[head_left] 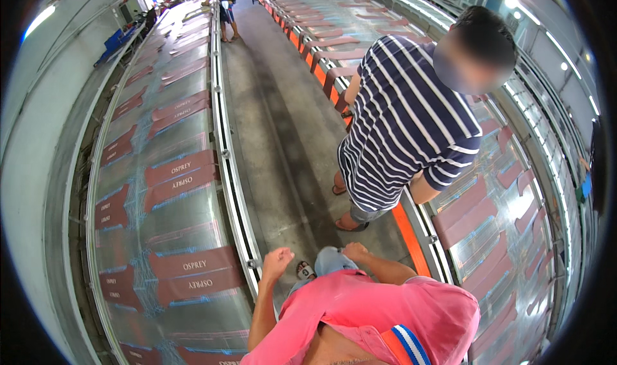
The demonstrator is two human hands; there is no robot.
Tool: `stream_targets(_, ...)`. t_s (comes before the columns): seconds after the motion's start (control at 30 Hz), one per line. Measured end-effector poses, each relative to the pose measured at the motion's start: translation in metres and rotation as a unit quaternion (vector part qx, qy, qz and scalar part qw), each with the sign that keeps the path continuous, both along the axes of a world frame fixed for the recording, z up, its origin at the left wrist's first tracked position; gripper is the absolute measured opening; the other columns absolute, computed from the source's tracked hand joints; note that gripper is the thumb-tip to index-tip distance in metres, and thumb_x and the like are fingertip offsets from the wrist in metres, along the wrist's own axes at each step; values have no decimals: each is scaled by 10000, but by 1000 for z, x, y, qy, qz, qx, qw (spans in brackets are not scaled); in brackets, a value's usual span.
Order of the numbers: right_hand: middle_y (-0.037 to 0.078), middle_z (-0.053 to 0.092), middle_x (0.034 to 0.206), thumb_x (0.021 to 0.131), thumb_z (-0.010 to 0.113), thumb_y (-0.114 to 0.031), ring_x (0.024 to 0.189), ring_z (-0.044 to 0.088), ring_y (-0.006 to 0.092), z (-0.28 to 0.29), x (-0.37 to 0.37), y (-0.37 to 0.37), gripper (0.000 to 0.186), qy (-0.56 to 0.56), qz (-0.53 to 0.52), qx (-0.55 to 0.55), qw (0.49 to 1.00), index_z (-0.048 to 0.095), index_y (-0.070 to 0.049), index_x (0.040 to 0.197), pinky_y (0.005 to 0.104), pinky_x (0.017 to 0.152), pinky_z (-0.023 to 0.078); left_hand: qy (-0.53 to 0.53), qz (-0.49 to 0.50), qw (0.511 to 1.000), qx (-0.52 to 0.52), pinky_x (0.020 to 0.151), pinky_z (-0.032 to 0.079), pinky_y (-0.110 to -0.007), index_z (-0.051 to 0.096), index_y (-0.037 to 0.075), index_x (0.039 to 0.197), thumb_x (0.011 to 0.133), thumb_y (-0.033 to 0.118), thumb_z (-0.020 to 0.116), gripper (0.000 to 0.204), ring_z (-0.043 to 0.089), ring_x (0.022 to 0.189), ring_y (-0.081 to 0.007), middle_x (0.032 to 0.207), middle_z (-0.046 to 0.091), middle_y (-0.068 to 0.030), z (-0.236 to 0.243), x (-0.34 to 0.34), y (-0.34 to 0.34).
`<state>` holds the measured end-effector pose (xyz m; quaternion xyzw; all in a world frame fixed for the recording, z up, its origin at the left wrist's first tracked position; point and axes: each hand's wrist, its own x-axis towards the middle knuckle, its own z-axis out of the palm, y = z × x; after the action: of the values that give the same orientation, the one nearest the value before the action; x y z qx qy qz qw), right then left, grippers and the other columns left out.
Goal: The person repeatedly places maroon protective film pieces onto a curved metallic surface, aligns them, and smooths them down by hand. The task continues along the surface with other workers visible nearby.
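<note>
Pink shirt (398, 301) sits closest to my lens, filling the lower middle of the feed. Working from the left, I see a long tabletop (183, 222) carrying brown pieces (196, 272) in rows, many paired, with pale print on the nearer ones and blue lines around them. A metal rail (225, 153) edges it. Just right of that rail is my wearer's left hand (278, 262), raised, with the nearest brown pair to its left. Its fingers look curled and I see nothing in them; whether the grip is clenched or slack, I cannot tell. Grey floor (276, 165) runs up the aisle, with someone (227, 11) standing far along it. The right hand (355, 251) hangs in front of the blue shorts (331, 261); its grip I cannot tell either. Further right, a co-worker in stripes (411, 120) stands by an orange strip (412, 239) along the second tabletop (517, 203), where more brown pieces lie.
</note>
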<state>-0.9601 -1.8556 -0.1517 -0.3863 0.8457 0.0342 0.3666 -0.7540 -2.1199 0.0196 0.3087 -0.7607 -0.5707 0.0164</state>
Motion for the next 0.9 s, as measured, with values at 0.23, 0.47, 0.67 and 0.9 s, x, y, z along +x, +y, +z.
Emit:
stream_targets(0.23,223,685,1063,898,522,-450,1048,644,390,-24,-82,-128,502,-68,-191,-80,976,717,8,967,476,932,499,15,-30,996,79,881,502,-310,656,-13,1181,877,247,700,403,663,1010,-174,1084,715,-119,22,-115,-123)
stream_targets(0.47,240,686,1025,867,590,-455,1001,654,407,-12,-228,-332,477,-124,-205,-113,964,726,-5,949,472,882,522,-34,-14,993,110,855,505,-285,669,-13,1155,905,223,692,344,662,974,-164,1046,717,-97,20,-238,-208)
stream_targets(0.67,224,684,1056,907,562,-412,1035,638,403,54,-338,-483,431,-137,-126,-227,956,718,-25,1012,472,913,493,-18,-14,989,143,862,506,-290,679,-16,1143,898,201,701,328,656,963,-150,1052,716,-100,11,-331,-294)
stream_targets(0.9,212,683,1084,906,557,-418,1065,624,394,15,-497,-517,439,-104,-155,-230,955,713,-30,1042,466,937,480,-39,-81,983,159,862,497,-273,671,-28,1142,902,152,694,301,644,947,-134,1045,708,-78,-20,-495,-416)
